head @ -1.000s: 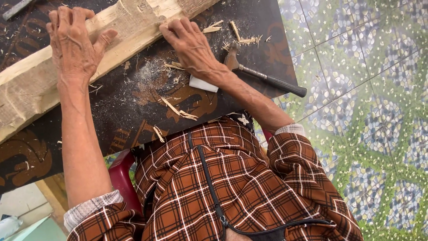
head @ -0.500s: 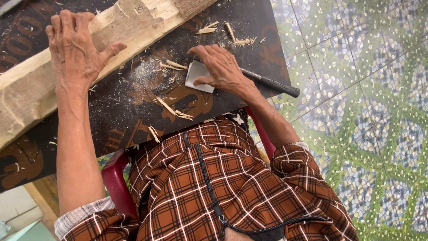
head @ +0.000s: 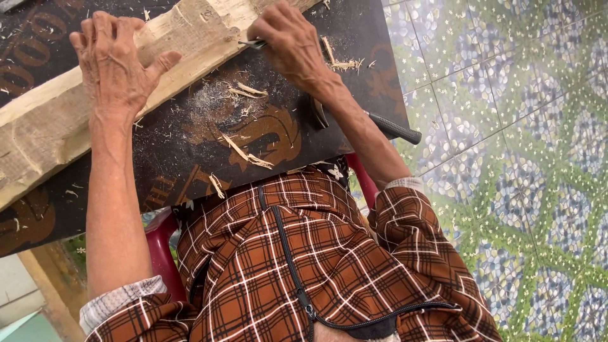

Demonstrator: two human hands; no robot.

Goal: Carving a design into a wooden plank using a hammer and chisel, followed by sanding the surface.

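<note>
Head view: my left hand (head: 114,66) lies flat and open on the beam (head: 82,95), pinning it to the dark table (head: 190,158). My right hand (head: 288,44) is closed round a small metal tool (head: 253,44), its tip at the beam's near edge. I should judge shallow strokes, pressing firmly. Hammer (head: 380,123) rests right.

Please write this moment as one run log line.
left hand: flat on wood beam | right hand: holds small tool at beam | hammer: on dark board
</note>
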